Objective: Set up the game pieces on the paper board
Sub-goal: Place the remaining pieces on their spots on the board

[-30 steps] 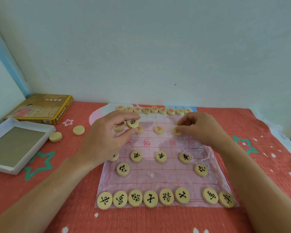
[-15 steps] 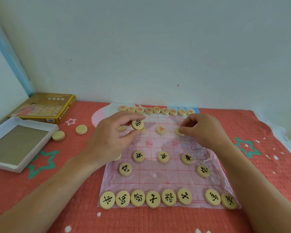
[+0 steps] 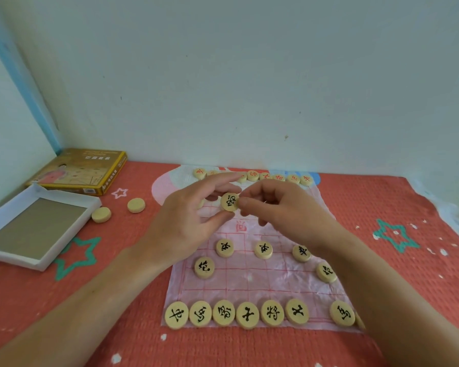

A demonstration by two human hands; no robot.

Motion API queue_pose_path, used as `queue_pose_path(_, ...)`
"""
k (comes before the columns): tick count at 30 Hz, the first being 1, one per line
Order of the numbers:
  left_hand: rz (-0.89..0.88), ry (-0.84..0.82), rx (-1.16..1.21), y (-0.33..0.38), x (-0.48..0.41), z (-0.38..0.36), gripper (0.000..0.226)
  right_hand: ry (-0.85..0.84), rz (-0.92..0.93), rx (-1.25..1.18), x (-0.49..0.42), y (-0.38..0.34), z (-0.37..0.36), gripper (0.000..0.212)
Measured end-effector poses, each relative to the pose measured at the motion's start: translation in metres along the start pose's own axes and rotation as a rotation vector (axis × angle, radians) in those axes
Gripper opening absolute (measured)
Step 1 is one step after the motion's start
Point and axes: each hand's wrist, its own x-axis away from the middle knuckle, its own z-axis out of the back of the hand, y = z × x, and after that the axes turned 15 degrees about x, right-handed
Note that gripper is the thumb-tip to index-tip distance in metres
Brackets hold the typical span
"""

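At the far left we see a shallow white cardboard tray lying on the red cloth with green stars, and behind it a flat yellow game box. Just right of the tray, two blank round wooden discs lie near each other on the cloth, off the board. Our left hand is raised over the far half of the pink paper board with a red grid. Its thumb from below and its fingers from above pinch a round wooden piece with a black character, held face toward us above the board. Our right hand meets it there, fingers curled, its fingertips closed on the piece's right edge, so both hands come together on the one piece. A row of black-marked pieces lines the board's near edge, and red-marked pieces line the far edge.
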Motion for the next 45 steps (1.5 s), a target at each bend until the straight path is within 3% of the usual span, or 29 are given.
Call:
queue_pose_path(5,-0.039,-0.044,0.019,-0.001,0.002,0.001,0.057,-0.026,-0.049,-0.142,-0.005,-0.001,-0.006,0.020)
queue_pose_path(15,-0.109,0.008,-0.033,-0.001,0.002,0.001,0.044,-0.059,-0.122,-0.299,-0.003,0.000,-0.005,0.011)
queue_pose_path(23,-0.023,-0.021,0.021,0.000,0.004,0.002,0.045,-0.111,-0.080,-0.209,0.000,0.001,-0.007,0.025)
queue_pose_path(30,-0.002,-0.055,0.040,-0.002,0.004,0.002,0.050,-0.054,-0.078,-0.306,-0.002,0.002,-0.002,0.022)
queue_pose_path(36,0.012,-0.120,0.081,0.002,0.005,0.003,0.051,-0.055,-0.068,-0.242,-0.002,0.002,-0.003,0.009)
queue_pose_path(40,0.101,0.022,0.151,0.001,0.002,0.029,0.039,-0.072,-0.061,-0.154,0.005,0.008,0.007,0.013)
queue_pose_path(42,0.165,0.134,-0.003,-0.009,0.002,0.048,0.034,-0.100,-0.055,-0.099,0.011,0.011,0.017,0.012)
queue_pose_path(45,0.288,0.163,-0.382,-0.022,0.008,0.069,0.030,-0.152,-0.058,-0.021,0.021,0.016,0.031,0.008)
